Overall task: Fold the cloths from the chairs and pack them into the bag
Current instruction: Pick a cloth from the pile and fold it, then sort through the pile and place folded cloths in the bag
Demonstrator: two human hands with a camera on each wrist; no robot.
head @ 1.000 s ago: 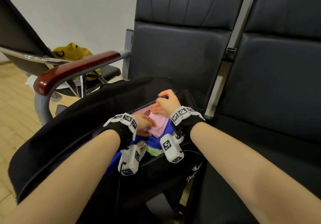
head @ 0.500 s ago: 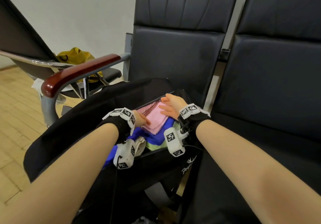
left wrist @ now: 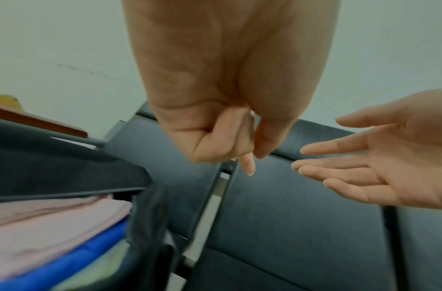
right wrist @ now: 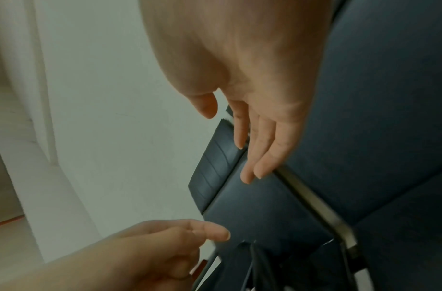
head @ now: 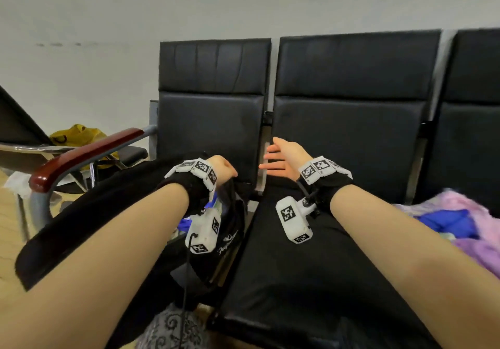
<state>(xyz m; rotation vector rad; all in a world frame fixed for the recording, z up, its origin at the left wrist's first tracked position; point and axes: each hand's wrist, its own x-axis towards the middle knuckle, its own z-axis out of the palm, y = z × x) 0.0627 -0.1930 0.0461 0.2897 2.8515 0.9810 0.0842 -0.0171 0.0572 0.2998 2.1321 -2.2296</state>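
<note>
A black bag (head: 108, 213) lies open on the left chair. In the left wrist view a folded pink cloth (left wrist: 52, 226) lies in it on top of a blue cloth (left wrist: 72, 261) and a pale green one (left wrist: 97, 269). My left hand (head: 224, 171) hovers over the bag's right edge with its fingers (left wrist: 214, 141) curled and nothing between them. My right hand (head: 278, 159) is held flat and open above the gap between the two seats, holding nothing. On the right chair lies a heap of unfolded cloths: a fluffy purple-pink one (head: 473, 243) and a blue one (head: 446, 221).
A red wooden armrest (head: 86, 153) on a metal frame borders the bag on the left. Behind it a yellow bag (head: 75, 135) sits on another chair. The black middle seat (head: 297, 267) lies bare under my right forearm. A white wall stands behind the seat backs.
Both hands have risen out of the bag and left the pink cloth inside. The head view has lifted and turned right, bringing the cloth heap on the right chair into view.
</note>
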